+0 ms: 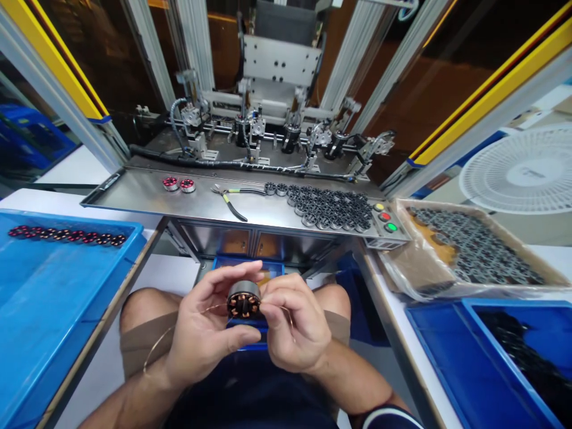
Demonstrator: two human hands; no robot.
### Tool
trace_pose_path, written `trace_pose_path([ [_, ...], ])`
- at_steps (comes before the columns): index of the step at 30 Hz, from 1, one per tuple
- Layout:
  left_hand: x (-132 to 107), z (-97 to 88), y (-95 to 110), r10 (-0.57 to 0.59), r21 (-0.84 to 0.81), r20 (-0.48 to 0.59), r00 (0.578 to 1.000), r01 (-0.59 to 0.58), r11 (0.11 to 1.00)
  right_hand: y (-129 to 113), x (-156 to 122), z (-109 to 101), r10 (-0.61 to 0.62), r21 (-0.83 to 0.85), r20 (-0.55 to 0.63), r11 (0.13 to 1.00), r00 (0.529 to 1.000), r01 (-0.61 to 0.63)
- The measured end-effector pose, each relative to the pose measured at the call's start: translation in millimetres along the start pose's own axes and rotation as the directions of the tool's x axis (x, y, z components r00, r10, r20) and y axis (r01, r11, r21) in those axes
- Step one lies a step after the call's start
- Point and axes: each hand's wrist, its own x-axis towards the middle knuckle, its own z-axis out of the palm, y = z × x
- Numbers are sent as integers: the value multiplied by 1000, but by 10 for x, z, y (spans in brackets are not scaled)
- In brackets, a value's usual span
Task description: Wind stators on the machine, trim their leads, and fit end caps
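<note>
I read the left hand (199, 325) as holding the wound stator (243, 299) in curled fingers, thumb spread below; contact partly hidden. Right hand (297, 325) fingers pinched on copper wire (288, 312) at the stator's right rim. Winding face points toward the wearer, squat axis running away from the body. Stator sits between both hands, short of the desk's (187, 207) front edge. Pliers (227, 196) mid-desk, black cores (330, 205) toward right edge.

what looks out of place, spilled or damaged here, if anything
Nothing stands out: the dark cores sit bunched on the metal worktop, the pliers lie open beside them, and thin wires appear to trail from the wound core.
</note>
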Motion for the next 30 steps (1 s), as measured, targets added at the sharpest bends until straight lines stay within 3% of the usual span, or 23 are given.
trace_pose_path([
  [4,32,-142,-19,-150,-6,159,976,153,988,53,23,-48,-4,-24,43,1000,999,5],
  [8,40,-216,-43,-188,-68,294,937,217,974,53,40,-97,-6,-68,107,998,994,14],
  [13,57,-196,-46,-179,-129,301,937,226,966,-12,78,-150,22,-137,154,991,988,-1],
  [18,45,-216,-37,-109,-175,334,936,175,969,-32,111,-153,45,-137,106,990,993,-30],
  [23,25,-231,-8,27,-169,236,971,14,985,-44,160,-154,94,-72,114,994,989,-86],
  [26,45,-215,-15,83,-237,173,981,-40,971,-59,187,-186,29,-44,173,999,984,-22],
  [28,61,-202,-30,19,-237,174,985,23,971,-66,208,-222,-43,-59,223,997,974,57],
  [30,64,-191,-46,-148,-196,288,946,209,958,-73,236,-262,-96,-96,279,987,956,127],
])
